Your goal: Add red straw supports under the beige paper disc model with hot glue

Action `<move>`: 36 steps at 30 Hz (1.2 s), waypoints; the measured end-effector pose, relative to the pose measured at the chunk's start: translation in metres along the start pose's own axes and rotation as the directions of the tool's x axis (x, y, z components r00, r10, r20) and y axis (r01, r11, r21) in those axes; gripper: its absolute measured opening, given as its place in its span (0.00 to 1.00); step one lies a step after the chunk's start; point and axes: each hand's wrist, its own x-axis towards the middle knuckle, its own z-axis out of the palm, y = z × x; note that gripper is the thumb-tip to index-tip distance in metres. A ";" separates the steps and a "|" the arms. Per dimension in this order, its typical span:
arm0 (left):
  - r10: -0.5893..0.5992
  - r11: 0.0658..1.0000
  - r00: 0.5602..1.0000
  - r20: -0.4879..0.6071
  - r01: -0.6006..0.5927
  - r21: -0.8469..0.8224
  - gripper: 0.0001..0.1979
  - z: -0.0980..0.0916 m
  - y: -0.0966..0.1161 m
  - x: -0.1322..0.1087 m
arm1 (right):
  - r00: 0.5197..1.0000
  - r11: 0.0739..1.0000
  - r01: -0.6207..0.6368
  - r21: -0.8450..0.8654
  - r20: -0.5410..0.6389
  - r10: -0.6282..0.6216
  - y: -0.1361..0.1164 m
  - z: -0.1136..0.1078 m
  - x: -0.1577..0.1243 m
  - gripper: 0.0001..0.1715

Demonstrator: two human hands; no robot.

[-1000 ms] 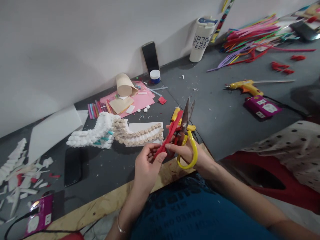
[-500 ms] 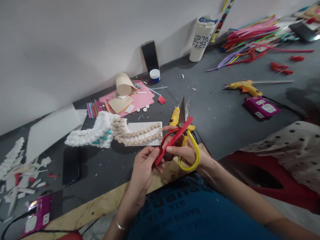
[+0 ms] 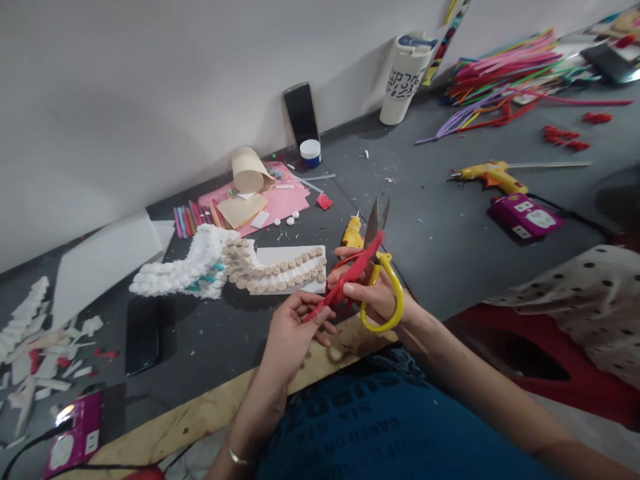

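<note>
A red strip (image 3: pixel 357 268), which looks like thin paper or cloth, runs slantwise between my two hands. My left hand (image 3: pixel 295 327) pinches its lower end between thumb and fingers. The scissors (image 3: pixel 397 293), with yellow and red handles, hang in my right hand (image 3: pixel 377 297), blades pointing away from me and a little apart. My right thumb also presses on the strip, which crosses in front of the blades. Behind the scissors lies a yellow glue gun (image 3: pixel 353 231), partly hidden. To the left is a wing-shaped piece (image 3: pixel 187 267) of white tufts and rolled beige paper on white card.
A dark phone (image 3: pixel 143 335) and white paper scraps (image 3: pixel 37 377) lie at left. Pink sheets (image 3: pixel 293 198) and a beige roll (image 3: pixel 247 172) sit at the back. On the right are another glue gun (image 3: pixel 493 175), a purple box (image 3: pixel 525 217), a tumbler (image 3: pixel 403 80) and coloured strips (image 3: pixel 505 70).
The red strip now looks twisted or folded near my right thumb. My left hand has shifted slightly right along it, and the scissors have tilted a little to the right.
</note>
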 end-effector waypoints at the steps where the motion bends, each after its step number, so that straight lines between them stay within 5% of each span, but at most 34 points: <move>1: 0.021 1.000 1.000 -0.016 -0.021 0.019 0.18 0.000 -0.001 0.001 | 1.000 1.000 0.007 -0.011 -0.006 -0.007 0.000 0.000 -0.001 0.37; 7: 0.082 0.996 0.992 -0.097 -0.079 0.035 0.18 0.000 -0.006 0.003 | 0.999 0.992 0.021 -0.128 -0.026 -0.025 -0.007 0.005 -0.007 0.36; 21: -0.179 0.973 0.983 0.040 0.183 -0.140 0.20 0.007 0.001 -0.001 | 0.997 0.999 0.011 -0.032 0.081 -0.008 -0.010 -0.010 -0.010 0.33; 30: 0.037 0.996 0.995 -0.092 -0.029 0.086 0.12 0.006 -0.007 -0.002 | 0.997 0.985 0.002 -0.173 -0.077 -0.015 0.002 -0.005 -0.010 0.32; 36: -0.043 0.998 0.999 0.002 0.043 0.054 0.20 0.002 -0.011 -0.004 | 0.997 0.990 -0.028 -0.139 0.074 0.038 -0.007 -0.011 -0.010 0.32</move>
